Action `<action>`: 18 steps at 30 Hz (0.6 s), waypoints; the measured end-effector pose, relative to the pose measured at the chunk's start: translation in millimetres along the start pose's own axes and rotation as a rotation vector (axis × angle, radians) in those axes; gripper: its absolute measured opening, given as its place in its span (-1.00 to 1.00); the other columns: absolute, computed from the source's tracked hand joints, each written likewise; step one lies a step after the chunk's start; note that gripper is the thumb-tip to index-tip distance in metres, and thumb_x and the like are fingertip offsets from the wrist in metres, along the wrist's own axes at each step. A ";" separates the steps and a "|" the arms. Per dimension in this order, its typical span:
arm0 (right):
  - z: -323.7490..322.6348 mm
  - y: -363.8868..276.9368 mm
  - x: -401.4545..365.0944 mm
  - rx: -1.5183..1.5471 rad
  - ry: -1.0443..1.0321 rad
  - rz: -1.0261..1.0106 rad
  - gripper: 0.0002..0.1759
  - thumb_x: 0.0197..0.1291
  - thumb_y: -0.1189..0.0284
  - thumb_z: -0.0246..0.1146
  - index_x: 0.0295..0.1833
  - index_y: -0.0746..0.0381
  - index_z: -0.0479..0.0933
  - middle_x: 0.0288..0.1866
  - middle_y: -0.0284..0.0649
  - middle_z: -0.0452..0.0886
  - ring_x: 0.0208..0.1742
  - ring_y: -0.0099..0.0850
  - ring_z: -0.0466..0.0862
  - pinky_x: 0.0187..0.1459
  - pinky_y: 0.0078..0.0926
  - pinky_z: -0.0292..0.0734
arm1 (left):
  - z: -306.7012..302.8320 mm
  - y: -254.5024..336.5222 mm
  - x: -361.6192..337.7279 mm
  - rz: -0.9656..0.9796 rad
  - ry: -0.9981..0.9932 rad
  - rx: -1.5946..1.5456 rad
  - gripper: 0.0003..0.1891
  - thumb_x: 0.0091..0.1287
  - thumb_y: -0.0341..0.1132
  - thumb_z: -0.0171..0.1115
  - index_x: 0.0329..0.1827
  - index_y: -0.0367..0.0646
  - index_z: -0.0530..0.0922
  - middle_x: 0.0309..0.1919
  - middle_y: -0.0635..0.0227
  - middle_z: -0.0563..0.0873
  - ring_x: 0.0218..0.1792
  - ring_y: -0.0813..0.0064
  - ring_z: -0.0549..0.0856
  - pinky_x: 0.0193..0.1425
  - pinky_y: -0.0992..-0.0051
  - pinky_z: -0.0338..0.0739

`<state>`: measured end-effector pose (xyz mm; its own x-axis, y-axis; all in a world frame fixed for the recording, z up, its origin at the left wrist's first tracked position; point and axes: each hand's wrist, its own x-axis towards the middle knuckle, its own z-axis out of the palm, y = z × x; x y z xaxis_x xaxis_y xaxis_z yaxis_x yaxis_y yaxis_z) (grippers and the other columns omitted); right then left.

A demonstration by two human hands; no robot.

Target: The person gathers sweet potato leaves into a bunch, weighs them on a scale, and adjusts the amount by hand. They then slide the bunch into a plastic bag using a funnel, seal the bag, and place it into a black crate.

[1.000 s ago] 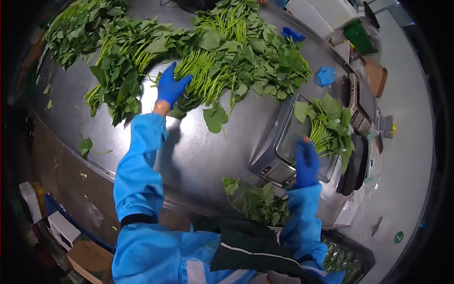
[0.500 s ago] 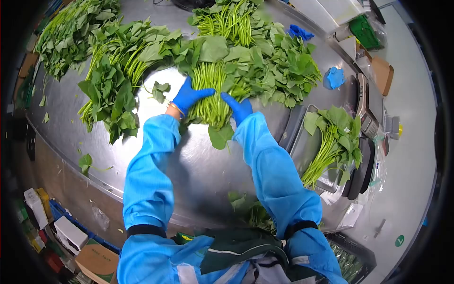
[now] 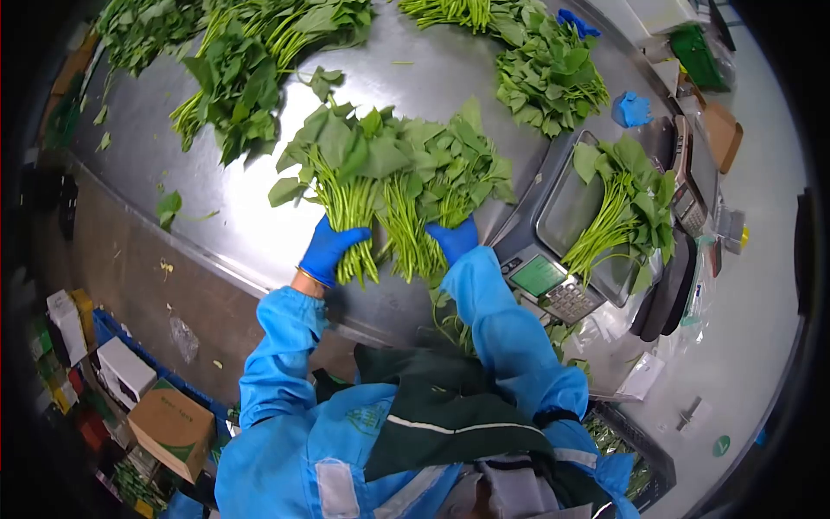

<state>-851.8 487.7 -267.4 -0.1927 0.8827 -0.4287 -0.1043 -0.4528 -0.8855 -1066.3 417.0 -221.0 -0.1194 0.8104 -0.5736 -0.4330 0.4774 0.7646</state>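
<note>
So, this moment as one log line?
left hand: grips greens bunch | right hand: grips second bunch | scale: holds third bunch

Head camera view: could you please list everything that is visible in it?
Left bunch of green leafy stalks: one, green, table front.
Right bunch of green leafy stalks: one, green, beside it.
Weighed bunch of leafy stalks: one, green, on scale.
Grey steel weighing scale: one, grey, right of table.
Loose heaps of leafy greens: several, green, far side of table.
Crumpled blue gloves: two, blue, near scale and far edge.
Stainless steel table: one, silver, centre.
Brown cardboard box: one, brown, floor, lower left.
Left hand: one, blue-gloved, around left bunch's stalks.
Right hand: one, blue-gloved, around right bunch's stalks.
</note>
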 end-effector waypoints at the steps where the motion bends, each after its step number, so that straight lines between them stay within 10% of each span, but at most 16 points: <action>1: 0.3 1.8 0.8 0.002 -0.013 0.001 -0.32 -0.21 0.60 0.38 0.13 0.33 0.29 -0.02 -0.17 0.52 -0.03 -0.36 0.53 0.01 -0.44 0.43 | -5.2 9.4 -8.0 -0.012 0.013 -0.004 -0.53 -0.01 -0.49 0.28 0.02 -0.24 0.40 -0.23 0.38 0.58 -0.26 0.55 0.57 -0.21 0.54 0.51; 8: -23.0 -13.5 -4.7 -0.239 -0.113 -0.061 -0.26 -0.12 0.43 0.38 0.20 0.37 0.21 0.08 -0.12 0.44 0.08 -0.27 0.46 0.08 -0.43 0.35 | -24.6 6.4 -34.2 0.079 0.048 -0.094 -0.57 0.01 -0.49 0.26 0.00 -0.23 0.42 -0.24 0.38 0.58 -0.29 0.54 0.57 -0.21 0.54 0.49; 12: -26.1 -33.7 -38.9 -0.920 0.177 -0.342 -0.32 -0.04 0.36 0.31 0.18 0.38 0.23 0.15 0.05 0.33 0.10 -0.07 0.40 0.12 -0.28 0.31 | -27.9 -12.9 -21.9 0.168 0.077 -0.011 -0.57 -0.02 -0.50 0.28 -0.03 -0.25 0.42 -0.26 0.36 0.59 -0.30 0.51 0.58 -0.22 0.52 0.50; 14: -11.3 -50.1 -57.7 -1.040 0.082 -0.839 -0.37 -0.08 0.43 0.28 0.16 0.33 0.27 0.15 0.09 0.33 0.09 0.00 0.39 0.14 -0.22 0.29 | -24.8 -15.4 -16.8 0.190 0.054 0.014 -0.59 0.00 -0.51 0.26 -0.03 -0.26 0.42 -0.26 0.35 0.60 -0.32 0.50 0.59 -0.22 0.51 0.52; 18: 42.9 -38.4 -58.4 -1.478 -0.509 -0.942 -0.47 -0.01 0.30 0.22 0.13 0.18 0.35 0.21 -0.09 0.32 0.24 -0.12 0.29 0.23 -0.21 0.18 | -10.3 -16.5 -8.7 0.247 -0.028 0.022 -0.60 0.02 -0.53 0.24 -0.03 -0.28 0.42 -0.27 0.32 0.60 -0.33 0.47 0.61 -0.24 0.49 0.55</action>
<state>-878.4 448.2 -200.6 -0.8608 0.5010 0.0900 0.4545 0.8361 -0.3073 -1067.3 398.6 -231.7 -0.1944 0.9123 -0.3604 -0.3740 0.2707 0.8871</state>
